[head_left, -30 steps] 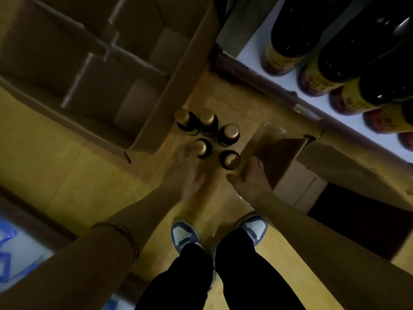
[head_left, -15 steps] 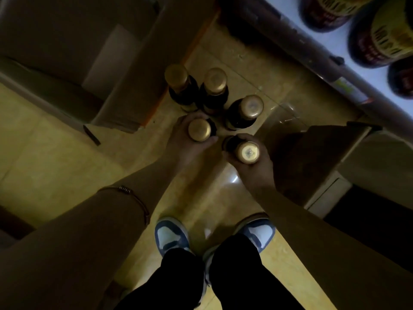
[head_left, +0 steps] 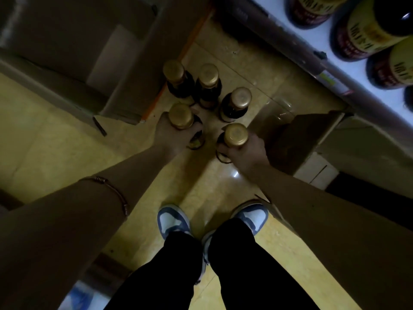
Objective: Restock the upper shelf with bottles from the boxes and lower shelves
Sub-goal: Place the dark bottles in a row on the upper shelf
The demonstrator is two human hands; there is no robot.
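Several dark bottles with gold caps stand on the yellow floor between two cardboard boxes. My left hand grips the neck of the near-left bottle. My right hand grips the neck of the near-right bottle. Three more bottles stand behind them: one at the far left, one in the middle and one at the right. Both held bottles are upright; their bodies are mostly hidden by my hands.
An open cardboard box lies at the upper left, another box at the right. A white lower shelf at the top right holds large dark bottles with yellow labels. My feet stand below the bottles.
One second ago both hands were reaching with nothing in them; now each grips a bottle neck. The two held bottles have drawn apart and sit nearer to me than the other three.
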